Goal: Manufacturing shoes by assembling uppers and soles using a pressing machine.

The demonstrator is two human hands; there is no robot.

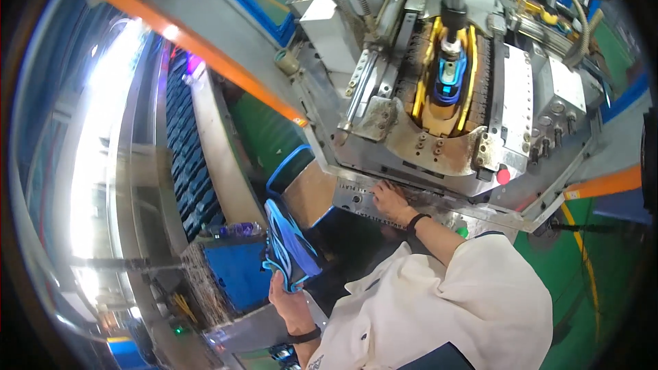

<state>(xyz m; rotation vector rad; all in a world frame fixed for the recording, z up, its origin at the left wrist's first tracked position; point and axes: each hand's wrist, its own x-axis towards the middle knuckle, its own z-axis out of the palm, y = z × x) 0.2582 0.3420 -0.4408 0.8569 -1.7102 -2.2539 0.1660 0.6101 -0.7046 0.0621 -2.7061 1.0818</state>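
My left hand (289,301) is closed round one end of a blue and purple shoe upper (293,245), held up at the left of the machine. Fingers stretched, my right hand (392,204) rests on the metal control panel (351,200) along the machine's front edge; what lies under its fingertips is hidden. Beyond it, a second shoe upper (449,89) with blue trim sits in the shoe machine (425,147), between two yellow-edged side clamps and below a vertical metal ram (454,0).
A red button (503,177) is at the machine's front right, a green button (462,232) below the panel. A blue-framed chair (312,192) stands beside the left hand. Further left runs a conveyor (195,157) with dark ridged parts. Orange bars (185,38) flank the machine.
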